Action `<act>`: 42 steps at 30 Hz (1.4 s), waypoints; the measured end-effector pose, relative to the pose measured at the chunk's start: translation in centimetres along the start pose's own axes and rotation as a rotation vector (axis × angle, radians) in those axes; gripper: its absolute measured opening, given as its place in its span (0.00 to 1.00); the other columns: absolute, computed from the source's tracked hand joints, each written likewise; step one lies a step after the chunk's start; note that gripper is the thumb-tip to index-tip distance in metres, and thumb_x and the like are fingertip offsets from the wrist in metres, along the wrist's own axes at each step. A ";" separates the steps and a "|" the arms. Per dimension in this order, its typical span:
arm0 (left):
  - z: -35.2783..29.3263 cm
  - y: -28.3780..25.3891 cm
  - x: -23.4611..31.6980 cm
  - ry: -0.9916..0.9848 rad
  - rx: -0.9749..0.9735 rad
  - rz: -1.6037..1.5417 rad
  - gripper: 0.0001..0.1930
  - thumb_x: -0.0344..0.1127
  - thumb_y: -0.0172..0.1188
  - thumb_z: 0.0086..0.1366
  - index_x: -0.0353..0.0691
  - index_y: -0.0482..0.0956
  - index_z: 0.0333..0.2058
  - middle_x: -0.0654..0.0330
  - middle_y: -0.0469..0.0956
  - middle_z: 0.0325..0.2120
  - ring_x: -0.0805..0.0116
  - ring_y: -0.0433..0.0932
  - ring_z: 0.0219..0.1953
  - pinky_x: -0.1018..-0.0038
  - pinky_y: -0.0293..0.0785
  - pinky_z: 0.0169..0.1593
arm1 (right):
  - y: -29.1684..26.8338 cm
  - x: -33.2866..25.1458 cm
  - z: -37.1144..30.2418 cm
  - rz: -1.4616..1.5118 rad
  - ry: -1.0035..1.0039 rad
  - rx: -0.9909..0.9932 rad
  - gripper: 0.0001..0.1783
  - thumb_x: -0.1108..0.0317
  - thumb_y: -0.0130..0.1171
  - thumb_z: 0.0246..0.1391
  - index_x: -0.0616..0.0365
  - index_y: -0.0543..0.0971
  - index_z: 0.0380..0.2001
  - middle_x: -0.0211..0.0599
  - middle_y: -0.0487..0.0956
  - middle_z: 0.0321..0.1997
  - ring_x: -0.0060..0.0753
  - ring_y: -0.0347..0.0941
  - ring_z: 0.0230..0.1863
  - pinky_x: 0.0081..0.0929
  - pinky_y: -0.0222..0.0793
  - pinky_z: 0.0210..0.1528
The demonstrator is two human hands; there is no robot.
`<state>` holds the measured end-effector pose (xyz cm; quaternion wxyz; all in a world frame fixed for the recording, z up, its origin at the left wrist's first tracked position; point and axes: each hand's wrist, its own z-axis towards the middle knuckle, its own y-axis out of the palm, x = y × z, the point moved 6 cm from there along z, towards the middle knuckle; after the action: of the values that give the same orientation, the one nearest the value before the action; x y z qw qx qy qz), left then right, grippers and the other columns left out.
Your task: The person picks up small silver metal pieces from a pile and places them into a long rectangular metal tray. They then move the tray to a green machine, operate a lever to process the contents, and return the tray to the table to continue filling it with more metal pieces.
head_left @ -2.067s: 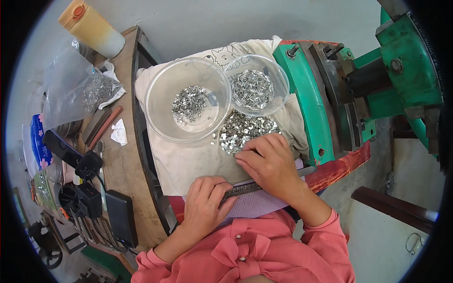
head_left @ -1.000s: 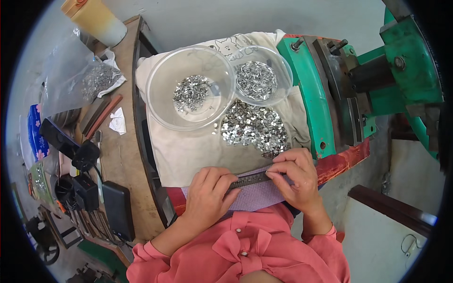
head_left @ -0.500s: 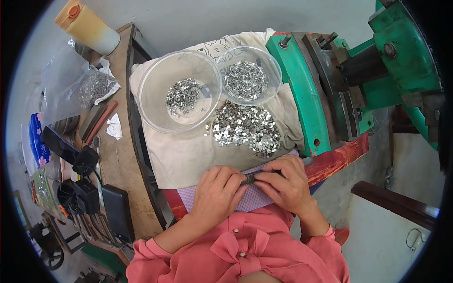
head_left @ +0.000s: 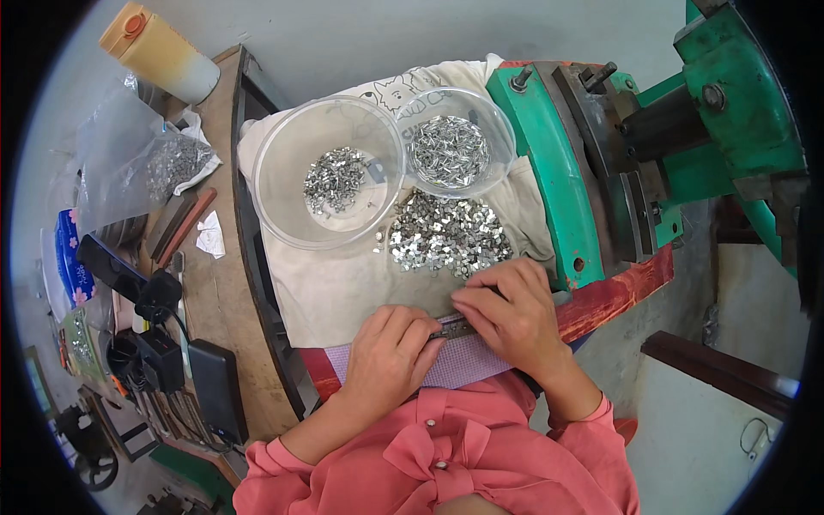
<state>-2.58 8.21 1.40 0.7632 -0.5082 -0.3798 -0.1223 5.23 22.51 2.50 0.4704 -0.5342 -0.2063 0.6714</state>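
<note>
My left hand (head_left: 388, 350) is closed round the left end of a narrow dark metal bar (head_left: 455, 330), which lies over a checked purple cloth (head_left: 468, 365) at the table's front edge. My right hand (head_left: 519, 316) is just above the bar's right part, its thumb and fingertips drawn together at the near side of a pile of small shiny metal pieces (head_left: 446, 232). What those fingertips hold, if anything, is too small to make out. Beyond the pile stand a large clear tub (head_left: 268, 184) with similar pieces and a smaller clear tub (head_left: 506, 146) of thin metal pins.
A green machine press (head_left: 558, 197) stands on the right. Along the left, a wooden bench (head_left: 227, 292) carries a yellow bottle (head_left: 163, 56), a plastic bag of small parts (head_left: 172, 163), a black power bank (head_left: 216, 390) and tools. Beige cloth (head_left: 318, 292) covers the worktable.
My right hand has left the bar and moved forward and slightly left, toward the pile. More of the bar shows. My left hand has kept its grip almost in place.
</note>
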 end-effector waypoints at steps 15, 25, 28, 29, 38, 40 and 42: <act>-0.5 -0.2 -0.2 -0.020 0.024 -0.018 0.17 0.25 0.73 0.48 0.37 0.77 0.37 0.55 0.77 0.36 0.53 0.75 0.37 0.63 0.72 0.39 | 2.4 -0.8 3.5 -0.133 -0.162 -0.027 0.07 0.69 0.58 0.47 0.57 0.77 0.32 0.34 0.74 0.38 0.39 0.71 0.43 0.37 0.68 0.50; -1.0 -0.5 -0.4 -0.039 0.035 0.002 0.17 0.24 0.73 0.48 0.37 0.78 0.37 0.55 0.78 0.36 0.53 0.75 0.37 0.63 0.72 0.39 | 1.6 -0.9 2.6 0.047 -0.117 -0.038 0.07 0.70 0.61 0.49 0.57 0.77 0.32 0.34 0.76 0.42 0.40 0.71 0.46 0.39 0.66 0.53; -1.3 -0.8 -0.6 -0.063 0.033 0.011 0.16 0.25 0.72 0.49 0.37 0.78 0.37 0.55 0.78 0.37 0.54 0.75 0.38 0.63 0.72 0.40 | 0.9 -1.8 0.9 0.126 -0.090 -0.110 0.07 0.70 0.63 0.49 0.56 0.77 0.33 0.34 0.76 0.42 0.41 0.71 0.47 0.40 0.66 0.53; -1.3 -0.8 -0.5 -0.065 0.025 0.013 0.15 0.26 0.72 0.50 0.37 0.78 0.38 0.56 0.77 0.37 0.54 0.75 0.39 0.63 0.73 0.41 | 0.9 -2.1 0.3 0.129 -0.091 -0.115 0.08 0.70 0.63 0.49 0.56 0.77 0.33 0.33 0.75 0.42 0.41 0.71 0.48 0.41 0.66 0.53; -1.1 -0.7 -0.4 -0.046 0.024 0.022 0.16 0.26 0.72 0.50 0.37 0.78 0.38 0.55 0.78 0.37 0.53 0.75 0.38 0.62 0.72 0.41 | 1.0 -1.5 0.1 0.126 -0.048 -0.104 0.12 0.70 0.73 0.42 0.50 0.82 0.32 0.28 0.77 0.42 0.40 0.72 0.47 0.40 0.65 0.51; -1.1 -0.6 -0.4 -0.042 0.031 0.015 0.17 0.25 0.73 0.49 0.37 0.78 0.37 0.55 0.78 0.36 0.53 0.75 0.38 0.62 0.72 0.40 | 1.0 -1.0 1.2 0.095 -0.049 -0.071 0.11 0.70 0.72 0.43 0.50 0.82 0.32 0.28 0.77 0.42 0.40 0.72 0.46 0.40 0.65 0.50; -1.1 -0.6 -0.3 -0.044 0.027 0.017 0.17 0.25 0.73 0.49 0.37 0.77 0.37 0.55 0.78 0.36 0.53 0.75 0.38 0.62 0.72 0.40 | 1.4 -0.6 2.4 0.047 -0.069 -0.029 0.11 0.70 0.72 0.43 0.50 0.82 0.33 0.28 0.77 0.42 0.40 0.72 0.46 0.40 0.65 0.50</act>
<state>-2.68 6.88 1.37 0.7624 -0.5035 -0.3940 -0.0996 2.46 21.90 2.52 0.4393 -0.5224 -0.2194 0.6971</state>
